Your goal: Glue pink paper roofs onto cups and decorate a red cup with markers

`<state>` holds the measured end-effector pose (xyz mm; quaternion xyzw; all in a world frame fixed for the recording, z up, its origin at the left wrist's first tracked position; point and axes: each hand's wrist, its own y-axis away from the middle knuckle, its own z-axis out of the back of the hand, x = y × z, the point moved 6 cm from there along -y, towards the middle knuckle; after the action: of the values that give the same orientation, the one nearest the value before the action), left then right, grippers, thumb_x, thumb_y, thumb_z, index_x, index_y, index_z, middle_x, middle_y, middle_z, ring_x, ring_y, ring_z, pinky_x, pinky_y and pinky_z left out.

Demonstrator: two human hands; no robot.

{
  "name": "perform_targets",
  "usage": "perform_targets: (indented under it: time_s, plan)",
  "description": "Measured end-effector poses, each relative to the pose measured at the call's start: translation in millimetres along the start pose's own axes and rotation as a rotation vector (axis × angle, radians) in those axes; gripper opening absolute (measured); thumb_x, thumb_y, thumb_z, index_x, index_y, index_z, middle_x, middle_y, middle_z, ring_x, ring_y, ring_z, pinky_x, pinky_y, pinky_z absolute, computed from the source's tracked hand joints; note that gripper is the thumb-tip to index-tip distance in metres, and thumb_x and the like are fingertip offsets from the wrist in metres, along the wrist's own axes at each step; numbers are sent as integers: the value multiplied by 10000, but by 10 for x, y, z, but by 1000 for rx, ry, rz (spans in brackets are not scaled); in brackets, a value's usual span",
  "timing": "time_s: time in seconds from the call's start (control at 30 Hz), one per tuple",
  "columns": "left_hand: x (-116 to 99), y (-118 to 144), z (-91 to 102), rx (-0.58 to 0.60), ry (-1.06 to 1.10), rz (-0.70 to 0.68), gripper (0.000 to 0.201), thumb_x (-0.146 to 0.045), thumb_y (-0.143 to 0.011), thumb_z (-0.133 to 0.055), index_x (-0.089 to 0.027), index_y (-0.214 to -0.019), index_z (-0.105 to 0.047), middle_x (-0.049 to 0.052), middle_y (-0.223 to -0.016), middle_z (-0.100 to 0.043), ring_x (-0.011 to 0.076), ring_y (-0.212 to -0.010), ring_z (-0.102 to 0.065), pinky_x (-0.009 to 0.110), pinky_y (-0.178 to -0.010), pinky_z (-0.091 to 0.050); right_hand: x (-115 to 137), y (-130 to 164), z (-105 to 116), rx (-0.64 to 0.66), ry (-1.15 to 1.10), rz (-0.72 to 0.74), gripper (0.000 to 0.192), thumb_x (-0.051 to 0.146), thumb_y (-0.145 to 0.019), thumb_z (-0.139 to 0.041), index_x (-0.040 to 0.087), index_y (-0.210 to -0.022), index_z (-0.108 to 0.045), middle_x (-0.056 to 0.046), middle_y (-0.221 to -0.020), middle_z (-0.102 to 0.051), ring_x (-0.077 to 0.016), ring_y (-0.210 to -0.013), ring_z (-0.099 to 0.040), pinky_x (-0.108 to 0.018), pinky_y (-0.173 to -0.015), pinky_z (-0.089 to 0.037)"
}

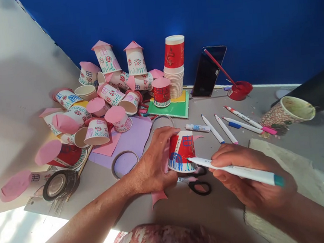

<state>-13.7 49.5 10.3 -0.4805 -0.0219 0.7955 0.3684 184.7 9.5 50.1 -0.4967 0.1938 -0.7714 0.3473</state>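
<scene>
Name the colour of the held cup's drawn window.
The window is blue, clearest from the head.

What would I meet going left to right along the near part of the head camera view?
Black tape, left hand, held red cup, right hand.

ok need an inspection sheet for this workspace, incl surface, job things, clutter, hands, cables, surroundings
Surface: grey table, pink paper scrap on it
Job's things: red cup with blue and green marks; white marker, tip at the cup's lower side
Clutter: pink-topped cups piled up, loose markers, scissors, black tape roll
Left hand: holding the red cup
Right hand: gripping the white marker
Cables: nothing seen
Surroundings: blue wall behind, smartphone propped upright near it
</scene>
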Motion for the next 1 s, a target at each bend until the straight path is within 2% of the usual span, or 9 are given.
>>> perform_targets:
  time_s: [0.43, 0.63, 0.8, 1.0]
  plan:
    - [8, 8, -7, 18, -11, -1, 1037, -30, -635, -705, -287, -1571, -340, 158, -1507, -442, 355, -1443, -447, 579, -1197, -467, -12, -9, 22, -2, 60, -12, 187, 93, -951, -674, 200, -1104, -675, -43, -894, -754, -167, -789, -726, -277, -714, -587]
    - [-7, 1, -5, 13, 15, 18, 1014, -34, -650, -696, -294, -1567, -350, 145, -1507, -443, 353, -1455, -441, 585, -1205, -455, -57, 31, 79, -71, 99, -58, 176, 133, -944, -710, 233, -1088, -689, -27, -895, -770, -179, -785, -736, -289, -705, -582]
    - [29, 7, -3, 1, 34, 24, 998, -53, -671, -746, -301, -1558, -362, 148, -1494, -458, 356, -1427, -465, 586, -1189, -475, -97, 50, 84, -60, 106, -113, 143, 160, -943, -717, 246, -1056, -698, -26, -869, -772, -188, -739, -736, -307, -667, -577]
    - [55, 14, 7, -6, 58, 46, 990, -83, -696, -775, -305, -1567, -360, 150, -1510, -446, 364, -1437, -463, 593, -1197, -468, -76, 46, 95, -69, 51, -84, 215, 127, -924, -705, 265, -1089, -704, -27, -858, -764, -199, -719, -720, -334, -640, -580]
